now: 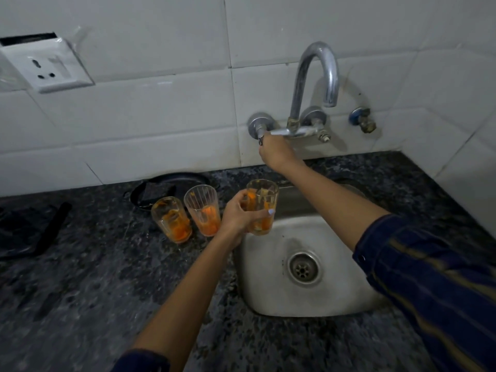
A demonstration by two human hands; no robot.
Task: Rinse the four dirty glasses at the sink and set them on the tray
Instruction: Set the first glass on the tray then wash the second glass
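Evidently readying a rinse, the left hand (236,214) wraps a dirty glass (261,208) over the sink's (268,304) far-left edge, below no water yet, while the right hand (273,151) closes on the tap handle (261,132). Two dirty glasses (185,217) wait left.

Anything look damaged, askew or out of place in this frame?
Yes: the wall socket at upper left sits crooked, with a dark gap above it and loose plastic film around it. Only three glasses show, though the task names four.
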